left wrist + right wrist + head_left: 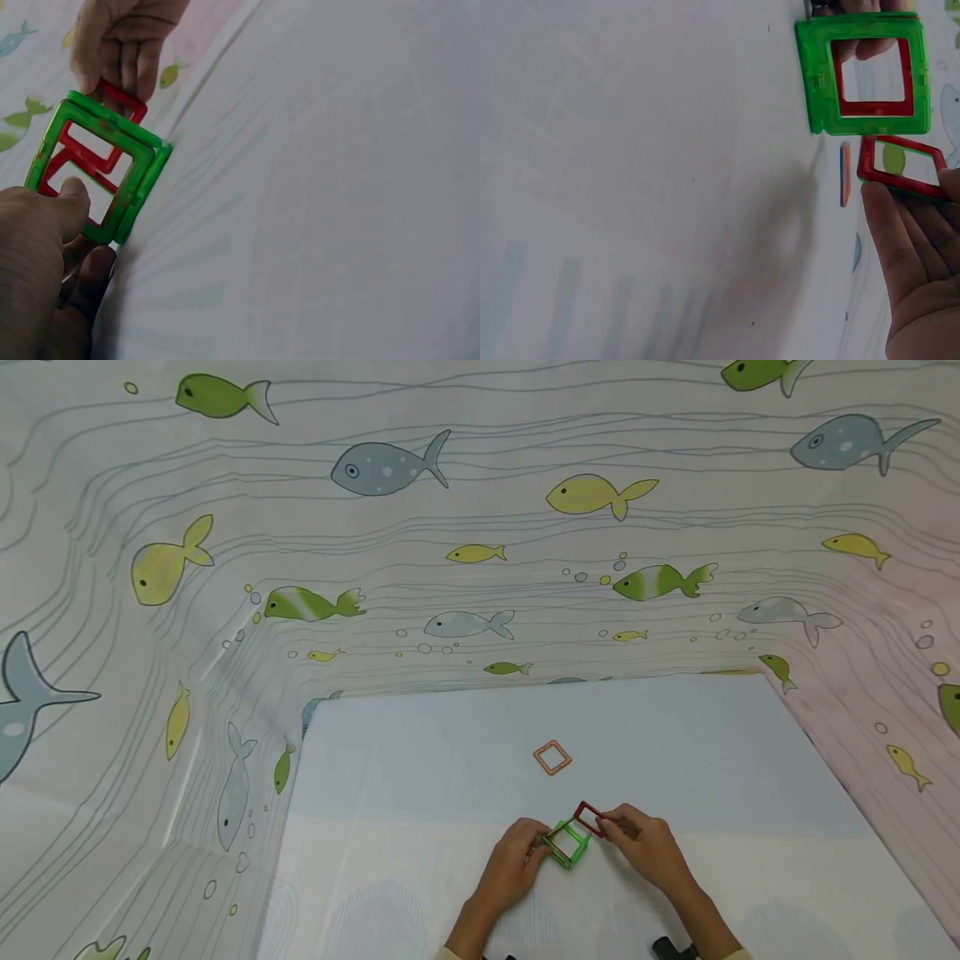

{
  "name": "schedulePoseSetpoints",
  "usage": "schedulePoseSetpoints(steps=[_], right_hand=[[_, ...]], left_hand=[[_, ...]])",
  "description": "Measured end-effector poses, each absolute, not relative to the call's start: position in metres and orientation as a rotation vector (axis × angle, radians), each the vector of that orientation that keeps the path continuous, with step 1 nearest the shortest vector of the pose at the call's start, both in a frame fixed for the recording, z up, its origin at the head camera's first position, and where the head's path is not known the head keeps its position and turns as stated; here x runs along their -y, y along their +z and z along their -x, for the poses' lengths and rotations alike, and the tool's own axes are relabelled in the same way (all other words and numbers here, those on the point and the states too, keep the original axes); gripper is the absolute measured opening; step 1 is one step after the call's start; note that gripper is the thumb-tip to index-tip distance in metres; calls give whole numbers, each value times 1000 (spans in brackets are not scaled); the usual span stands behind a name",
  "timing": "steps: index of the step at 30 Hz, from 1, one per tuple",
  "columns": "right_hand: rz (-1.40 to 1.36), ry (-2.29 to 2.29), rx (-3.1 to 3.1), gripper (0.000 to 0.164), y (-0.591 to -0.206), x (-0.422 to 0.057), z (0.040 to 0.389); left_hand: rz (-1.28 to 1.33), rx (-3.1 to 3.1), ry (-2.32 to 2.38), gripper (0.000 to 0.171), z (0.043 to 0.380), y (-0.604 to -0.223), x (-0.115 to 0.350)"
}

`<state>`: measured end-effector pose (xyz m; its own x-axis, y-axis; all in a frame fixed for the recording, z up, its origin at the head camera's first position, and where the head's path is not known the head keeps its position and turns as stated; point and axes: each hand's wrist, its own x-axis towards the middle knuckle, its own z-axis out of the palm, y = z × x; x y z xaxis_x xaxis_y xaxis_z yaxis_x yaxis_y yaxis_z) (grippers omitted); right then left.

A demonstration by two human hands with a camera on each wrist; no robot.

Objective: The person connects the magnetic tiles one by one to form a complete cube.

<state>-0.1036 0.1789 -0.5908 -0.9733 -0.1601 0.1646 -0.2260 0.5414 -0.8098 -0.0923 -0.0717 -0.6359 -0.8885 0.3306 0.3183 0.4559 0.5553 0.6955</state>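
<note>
My left hand [513, 864] grips a small box of hollow square magnetic tiles [129, 184], its thumb across the face of a green one. Green and red tile frames make up its sides. My right hand [648, 847] pinches a red square magnetic tile [866, 159] between thumb and fingers. In the head view this tile sits right at the box's upper right corner, tilted. Seen from the right wrist, the tile is just under the green face, its near edge close to the box. Fingertips of the left hand show through the box's opening there.
An orange square tile [562, 767] lies flat on the white table [420, 760], beyond both hands. Fish-patterned sheeting [397, 543] rises behind the table and along its sides. A dark object [667, 948] shows at the bottom edge, by the right forearm.
</note>
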Motion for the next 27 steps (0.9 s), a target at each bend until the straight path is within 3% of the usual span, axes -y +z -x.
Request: schedulePoseSetpoints(steps=[27], right_hand=[[-466,1510,2746,10,-595,-172,103]], left_hand=[[605,2667,-1405,27,92,-634,71]])
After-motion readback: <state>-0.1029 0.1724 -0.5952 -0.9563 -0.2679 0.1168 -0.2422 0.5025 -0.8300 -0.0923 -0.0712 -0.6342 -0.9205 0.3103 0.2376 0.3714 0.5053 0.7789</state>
